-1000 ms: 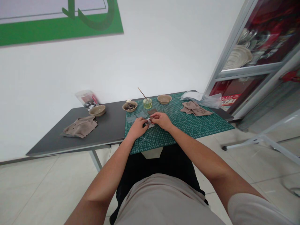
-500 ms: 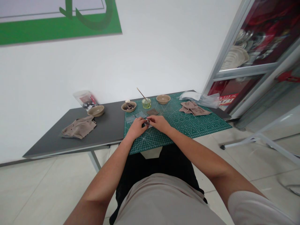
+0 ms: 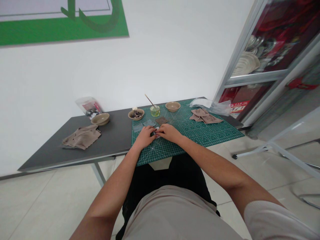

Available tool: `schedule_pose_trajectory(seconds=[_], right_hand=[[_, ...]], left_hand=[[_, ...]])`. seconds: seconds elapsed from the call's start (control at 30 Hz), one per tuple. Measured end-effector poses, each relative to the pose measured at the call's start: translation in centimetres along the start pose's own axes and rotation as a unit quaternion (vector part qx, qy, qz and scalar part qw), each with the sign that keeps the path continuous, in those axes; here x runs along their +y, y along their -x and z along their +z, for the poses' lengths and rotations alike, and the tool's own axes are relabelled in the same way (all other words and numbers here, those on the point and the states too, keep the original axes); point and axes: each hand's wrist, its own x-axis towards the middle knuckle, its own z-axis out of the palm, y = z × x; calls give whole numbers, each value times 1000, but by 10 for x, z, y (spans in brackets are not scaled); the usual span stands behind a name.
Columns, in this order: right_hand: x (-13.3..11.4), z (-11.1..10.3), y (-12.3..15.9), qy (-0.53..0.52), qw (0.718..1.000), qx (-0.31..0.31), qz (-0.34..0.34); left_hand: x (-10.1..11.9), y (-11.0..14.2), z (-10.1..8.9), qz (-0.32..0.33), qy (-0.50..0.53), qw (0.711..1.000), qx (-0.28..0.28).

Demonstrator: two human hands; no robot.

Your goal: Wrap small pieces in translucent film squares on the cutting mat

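Observation:
Low over the green cutting mat, my left hand and my right hand meet with their fingers closed. Between the fingertips is a small whitish piece like a wrapper, mostly covered; its contents are too small to make out. Thin, pale, see-through sheets lie beyond my left hand. A small brown square lies just past my right hand. Farther back stand a bowl of dark pieces and a glass jar holding yellow-green liquid and a slanting stick.
A second tan bowl stands at the back, a third bowl on the left. A brown cloth lies on the grey table, another cloth on the right beside a clear plastic bag. A clear tub leans behind.
My fingertips have shifted slightly over the small piece, and a bit more white shows between them. The view has drifted a little to the right.

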Motion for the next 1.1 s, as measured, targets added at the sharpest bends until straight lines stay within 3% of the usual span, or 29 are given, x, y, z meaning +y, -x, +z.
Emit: schedule_pose_trajectory(seconds=[0.2, 0.4, 0.63, 0.77, 0.9, 1.1], right_hand=[[-4, 2, -3, 23, 998, 20, 56], [-4, -7, -5, -13, 998, -12, 56], [-4, -5, -9, -9, 997, 5, 72], [-4, -6, -7, -40, 997, -27, 54], [0, -14, -2, -3, 998, -52, 39], [2, -11, -2, -1, 998, -16, 65]], left_hand=[[2, 1, -1, -6, -12, 1000, -1], [4, 1, 0, -14, -16, 1000, -1], [5, 1, 0, -21, -21, 1000, 8], [5, 1, 0, -18, -25, 1000, 2], [3, 1, 2, -17, -26, 1000, 3], [2, 1, 3, -15, -35, 999, 5]])
